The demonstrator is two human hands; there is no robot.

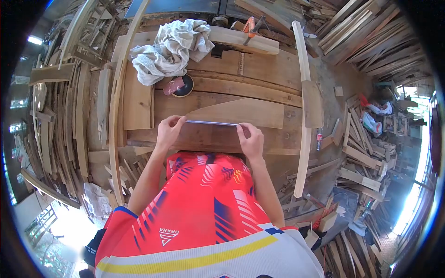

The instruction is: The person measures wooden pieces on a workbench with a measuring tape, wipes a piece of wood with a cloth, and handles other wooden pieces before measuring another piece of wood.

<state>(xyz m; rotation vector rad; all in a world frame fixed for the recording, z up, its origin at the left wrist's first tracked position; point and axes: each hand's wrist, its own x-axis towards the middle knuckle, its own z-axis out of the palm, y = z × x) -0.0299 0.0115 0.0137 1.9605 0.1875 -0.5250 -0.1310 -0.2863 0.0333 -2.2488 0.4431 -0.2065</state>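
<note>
A thin, straight, pale strip with a bluish sheen is stretched level between my two hands, just in front of my shirt. My left hand pinches its left end between thumb and fingers. At the other end, my right hand closes thumb and fingertips on it. Whether it is a ruler or another thin rod cannot be made out. Right behind the strip, a light wooden board with a slanted left edge lies on the wooden workbench.
A crumpled grey-white cloth lies at the bench's back left, beside a round black disc with a pink piece. An orange tool stands at the back. Long upright-looking planks flank the bench; stacked lumber surrounds it.
</note>
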